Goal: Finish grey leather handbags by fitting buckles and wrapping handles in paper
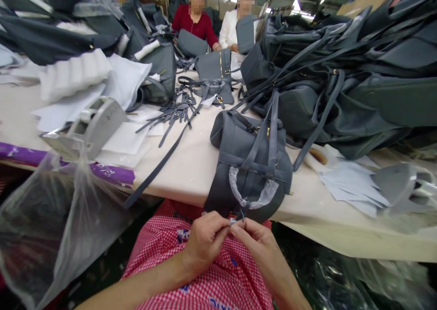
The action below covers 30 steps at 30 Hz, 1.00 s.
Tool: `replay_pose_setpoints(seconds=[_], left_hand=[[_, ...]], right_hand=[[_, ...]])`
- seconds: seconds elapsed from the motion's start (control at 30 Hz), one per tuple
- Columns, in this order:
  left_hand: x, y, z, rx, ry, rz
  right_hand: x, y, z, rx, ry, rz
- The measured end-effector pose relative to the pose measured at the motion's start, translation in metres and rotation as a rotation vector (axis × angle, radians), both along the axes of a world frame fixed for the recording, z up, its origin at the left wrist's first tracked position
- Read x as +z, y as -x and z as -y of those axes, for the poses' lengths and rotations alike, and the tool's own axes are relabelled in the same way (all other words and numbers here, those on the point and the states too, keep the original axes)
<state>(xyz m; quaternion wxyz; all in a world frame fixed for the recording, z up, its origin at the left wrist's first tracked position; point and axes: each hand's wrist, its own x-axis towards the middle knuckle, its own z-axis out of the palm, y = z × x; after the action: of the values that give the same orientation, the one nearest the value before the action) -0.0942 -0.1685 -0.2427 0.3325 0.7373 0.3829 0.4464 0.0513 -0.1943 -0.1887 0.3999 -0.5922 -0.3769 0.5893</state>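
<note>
A dark grey-blue leather bag (251, 157) lies on the table's front edge, its straps running up and away from me. Clear plastic wraps its curved handle (235, 185). Just below that handle, my left hand (208, 237) and my right hand (257, 239) meet, fingertips pinched together. Between them shows a small pale strip (232, 221), next to a thin dark strap end (243, 211) hanging from the bag. Both hands are closed on the strip; its exact kind is too small to tell.
A grey tape dispenser (94, 125) stands at left, another (406, 187) at right beside white paper sheets (351, 182). Bags pile high at right (375, 91) and left. Loose straps (177, 107) lie mid-table. A plastic bag (68, 228) hangs at the front edge. Two people sit opposite.
</note>
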Motion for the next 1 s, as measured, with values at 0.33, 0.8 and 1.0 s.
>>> replay_pose_setpoints(seconds=[0.33,0.8,1.0], left_hand=[[-0.001,0.008,0.002,0.04,-0.317,-0.148],[0.008,0.004,-0.001,-0.02,0.568,0.243],[0.004,-0.001,-0.001,-0.022,0.675,0.305]], right_hand=[[-0.014,-0.003,-0.004,-0.026,-0.027,0.191],[-0.024,-0.012,0.0,-0.017,0.123,-0.071],[-0.032,-0.005,0.002,-0.088,0.086,-0.14]])
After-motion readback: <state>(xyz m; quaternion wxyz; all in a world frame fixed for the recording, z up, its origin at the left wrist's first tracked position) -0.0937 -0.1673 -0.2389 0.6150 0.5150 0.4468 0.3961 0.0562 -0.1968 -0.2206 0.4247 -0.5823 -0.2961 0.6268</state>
